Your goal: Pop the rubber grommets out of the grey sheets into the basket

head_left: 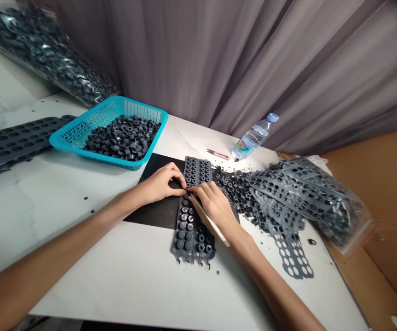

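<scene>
A dark grey moulded rubber sheet [194, 220] with rows of round ring-like parts lies lengthwise on a black mat [157, 209]. My left hand [163, 183] reaches its left edge, thumb and fingers pinched together near the middle rows; whatever is between the fingertips is too small to make out. My right hand [214, 202] is closed round a slim white pen-like tool [214, 225], resting over the sheet's right side. The tool's tip is hidden by the fingers, close to my left fingertips. Rings stand in the rows nearer to me and beyond my hands.
A blue basket [143, 168] of small black rings stands at back left, beside stacked sheets [15, 142] and a filled plastic bag [46, 55]. Pink-handled thread snips [219, 154], a water bottle [253, 138], loose bits [243, 193] and punched-out sheets [288, 197] lie right.
</scene>
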`<action>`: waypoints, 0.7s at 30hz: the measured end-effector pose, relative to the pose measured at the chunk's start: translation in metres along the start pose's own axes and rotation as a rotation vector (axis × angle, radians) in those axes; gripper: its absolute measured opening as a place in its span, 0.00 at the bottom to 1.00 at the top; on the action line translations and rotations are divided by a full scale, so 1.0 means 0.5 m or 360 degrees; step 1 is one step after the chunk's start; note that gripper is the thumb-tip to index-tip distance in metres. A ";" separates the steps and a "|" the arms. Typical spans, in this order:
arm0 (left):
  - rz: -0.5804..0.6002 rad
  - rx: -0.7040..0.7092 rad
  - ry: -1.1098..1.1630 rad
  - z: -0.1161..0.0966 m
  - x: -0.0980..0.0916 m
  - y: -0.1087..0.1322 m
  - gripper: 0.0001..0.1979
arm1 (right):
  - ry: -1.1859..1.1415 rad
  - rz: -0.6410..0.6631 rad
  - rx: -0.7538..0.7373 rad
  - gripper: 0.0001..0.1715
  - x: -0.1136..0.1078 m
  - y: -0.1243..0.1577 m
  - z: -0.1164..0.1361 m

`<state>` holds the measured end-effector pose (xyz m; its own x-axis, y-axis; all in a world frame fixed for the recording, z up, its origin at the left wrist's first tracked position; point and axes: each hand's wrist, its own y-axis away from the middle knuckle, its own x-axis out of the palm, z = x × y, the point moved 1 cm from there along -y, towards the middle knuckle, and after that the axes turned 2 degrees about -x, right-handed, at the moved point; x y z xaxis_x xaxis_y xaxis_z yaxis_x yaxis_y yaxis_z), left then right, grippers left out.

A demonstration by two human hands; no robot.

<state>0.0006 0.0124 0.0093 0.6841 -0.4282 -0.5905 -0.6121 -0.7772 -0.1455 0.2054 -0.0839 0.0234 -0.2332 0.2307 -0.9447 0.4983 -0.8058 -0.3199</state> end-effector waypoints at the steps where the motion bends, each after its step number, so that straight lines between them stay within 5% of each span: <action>1: -0.0002 -0.0011 0.0004 0.000 0.001 -0.002 0.06 | 0.0038 -0.0005 -0.0004 0.14 0.006 0.000 0.002; 8: -0.0018 -0.0059 0.0015 0.003 0.004 -0.007 0.05 | 0.0189 -0.0242 0.0223 0.13 0.010 -0.010 0.000; 11: 0.0008 -0.0062 0.0013 -0.001 0.001 -0.003 0.06 | 0.0293 -0.0486 0.0557 0.15 -0.016 0.012 -0.053; 15: 0.0014 -0.0010 -0.0011 -0.011 -0.006 0.007 0.08 | 0.0387 -0.0416 0.0637 0.17 -0.047 0.058 -0.139; 18: 0.0010 0.0027 -0.0040 -0.017 -0.007 0.010 0.09 | 0.0175 -0.0400 0.0662 0.19 -0.052 0.065 -0.150; 21: -0.0001 0.0033 -0.0062 -0.018 -0.008 0.012 0.09 | -0.0348 -0.0345 0.0589 0.17 -0.044 0.043 -0.102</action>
<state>-0.0024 0.0055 0.0180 0.6688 -0.4092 -0.6207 -0.6202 -0.7675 -0.1623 0.2638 -0.0783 0.0338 -0.4887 0.3265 -0.8090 0.0976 -0.9010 -0.4226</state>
